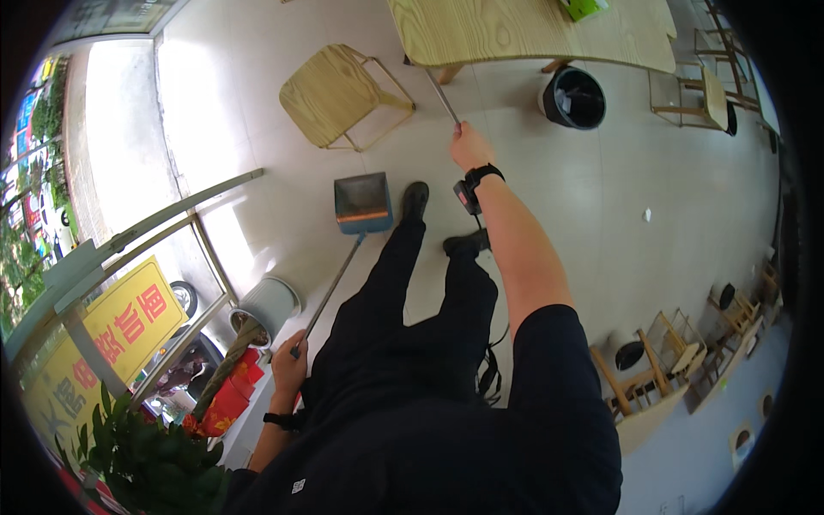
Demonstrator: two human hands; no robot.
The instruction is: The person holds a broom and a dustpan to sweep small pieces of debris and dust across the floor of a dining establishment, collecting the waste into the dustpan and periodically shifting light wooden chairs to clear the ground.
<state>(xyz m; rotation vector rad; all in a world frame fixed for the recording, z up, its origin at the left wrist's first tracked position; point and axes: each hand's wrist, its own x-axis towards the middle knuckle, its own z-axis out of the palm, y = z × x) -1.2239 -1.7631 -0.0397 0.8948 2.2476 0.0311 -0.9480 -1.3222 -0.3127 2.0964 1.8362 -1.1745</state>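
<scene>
Low on the left, my left hand (289, 365) grips the end of a long thin handle. That handle runs to a blue long-handled dustpan (364, 203), which rests on the tiled floor in front of my left shoe. My right hand (472, 148) is stretched forward and closed round a metal pole (443, 95). The pole's far end goes out of sight beneath the edge of a wooden table (489, 38), so what is fixed to it is hidden.
A wooden stool (331, 95) stands ahead, left of the table. A black waste bin (575, 98) is by the table's right part. A crumpled white scrap (647, 214) lies on the floor at right. A potted plant (264, 312) and a glass door are at left.
</scene>
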